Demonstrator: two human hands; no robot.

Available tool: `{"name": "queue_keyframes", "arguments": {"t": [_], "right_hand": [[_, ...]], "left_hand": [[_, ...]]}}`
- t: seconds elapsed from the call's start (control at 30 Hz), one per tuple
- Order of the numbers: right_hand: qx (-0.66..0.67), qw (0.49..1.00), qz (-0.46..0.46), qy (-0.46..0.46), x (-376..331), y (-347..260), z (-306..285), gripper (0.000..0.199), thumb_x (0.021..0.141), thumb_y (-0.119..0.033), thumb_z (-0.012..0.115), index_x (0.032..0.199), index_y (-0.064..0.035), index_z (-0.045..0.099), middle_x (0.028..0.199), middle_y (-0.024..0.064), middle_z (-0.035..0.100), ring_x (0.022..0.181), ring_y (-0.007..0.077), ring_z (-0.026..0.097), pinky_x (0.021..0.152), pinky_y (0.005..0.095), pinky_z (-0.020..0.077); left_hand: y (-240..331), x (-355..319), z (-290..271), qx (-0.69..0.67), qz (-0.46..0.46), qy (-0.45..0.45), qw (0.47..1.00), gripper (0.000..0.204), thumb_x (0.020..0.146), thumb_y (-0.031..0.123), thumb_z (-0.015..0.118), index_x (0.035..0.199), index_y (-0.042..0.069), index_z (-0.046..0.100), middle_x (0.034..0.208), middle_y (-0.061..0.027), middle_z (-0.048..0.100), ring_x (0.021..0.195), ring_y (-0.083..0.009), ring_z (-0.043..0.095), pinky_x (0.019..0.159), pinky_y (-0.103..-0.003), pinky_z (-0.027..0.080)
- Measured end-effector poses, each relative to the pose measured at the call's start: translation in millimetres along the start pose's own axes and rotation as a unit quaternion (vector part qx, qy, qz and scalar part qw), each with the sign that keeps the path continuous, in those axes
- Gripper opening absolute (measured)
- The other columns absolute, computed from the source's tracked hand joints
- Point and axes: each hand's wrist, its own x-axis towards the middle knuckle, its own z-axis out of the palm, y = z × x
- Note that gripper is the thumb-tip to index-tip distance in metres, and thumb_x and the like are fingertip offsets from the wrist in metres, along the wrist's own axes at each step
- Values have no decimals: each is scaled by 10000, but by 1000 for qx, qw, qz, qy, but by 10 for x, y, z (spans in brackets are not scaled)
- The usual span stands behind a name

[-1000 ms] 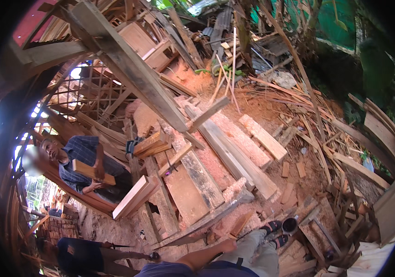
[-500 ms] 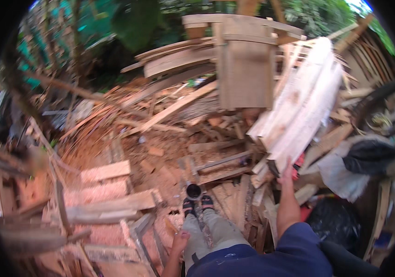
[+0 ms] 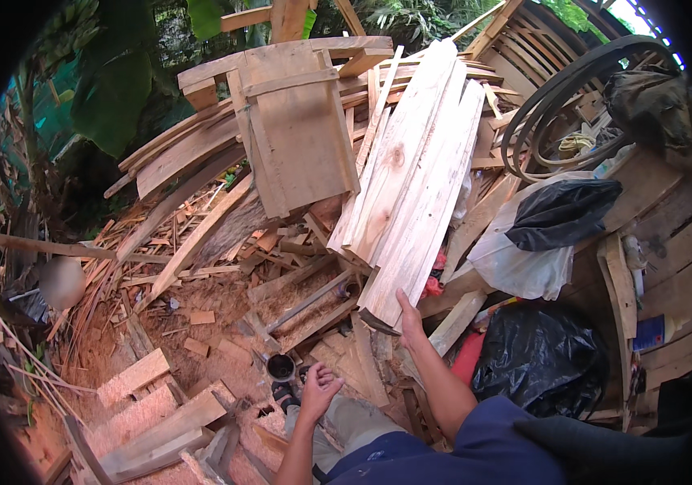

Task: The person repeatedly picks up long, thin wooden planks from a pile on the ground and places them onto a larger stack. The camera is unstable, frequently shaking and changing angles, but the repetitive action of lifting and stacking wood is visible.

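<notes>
A stack of long, pale planks [image 3: 398,153] leans away from me on the woodpile. My right hand [image 3: 413,323] grips the near end of the rightmost plank [image 3: 431,210], its thumb along the edge and the other fingers mostly hidden beneath. That plank slopes up toward the far end, against its neighbours. In front of my legs, my left hand [image 3: 322,391] is empty, fingers loosely bent and apart. Close beyond it, by my foot, is a dark round cup-like thing [image 3: 280,369].
An upright wooden panel [image 3: 293,121] stands left of the planks. To the right are a black plastic bag [image 3: 540,360], a whitish sack [image 3: 516,263] and large black hoops [image 3: 528,121]. Offcuts and sawn timber [image 3: 164,420] lie at the lower left, on sawdust-covered ground [image 3: 200,307].
The view has swung right, so the scene sits farther left. My left hand has risen and come forward, its fingers spreading. My right hand stays at the plank's near end.
</notes>
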Motion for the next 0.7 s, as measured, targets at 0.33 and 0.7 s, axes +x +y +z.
{"name": "queue_keyframes", "arguments": {"t": [0.33,0.7], "right_hand": [[-53,997,31,-52,-944,229,41,573,850,-285,733,1258,61,527,1183,139,616,1035,199,605,912,319,477],[-295,950,15,-104,-1782,593,188,640,816,-253,766,1189,94,378,1113,216,596,993,225,618,823,332,517]], "left_hand": [[443,85,611,-263,-106,-2,959,737,875,302,707,1432,112,263,1334,-93,457,1206,-219,481,999,-429,391],[55,-176,340,-444,-118,77,885,475,910,364,527,1289,80,492,1289,-130,557,1195,-287,531,1025,-454,406]]}}
